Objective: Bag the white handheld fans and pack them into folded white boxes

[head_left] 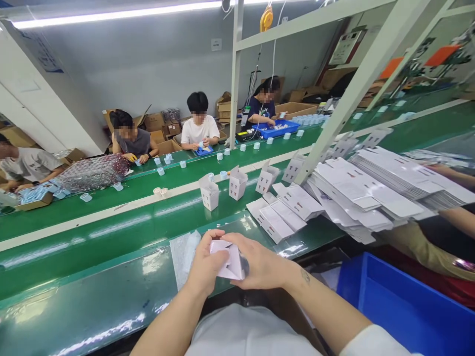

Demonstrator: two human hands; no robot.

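Observation:
A small white cardboard box (234, 266) is held between both hands just over the near table edge, its end flaps facing me. My left hand (203, 262) grips its left side, with the thumb pressed on the flaps. Wrapped round the right side is my right hand (256, 259), its fingers partly hidden behind the box. Beside my left hand, a pale blue plastic-wrapped item (191, 251) lies on a white sheet (177, 257). Beyond the hands stand several open white boxes (210, 194) on the green belt.
Flattened white cartons (276, 217) lie right of my hands, near a large carton stack (356, 183). A blue bin (371, 296) sits low right. Light-blue cups (243, 147) line the far conveyor (141, 185), where several co-workers sit. A metal post (334, 109) rises at right.

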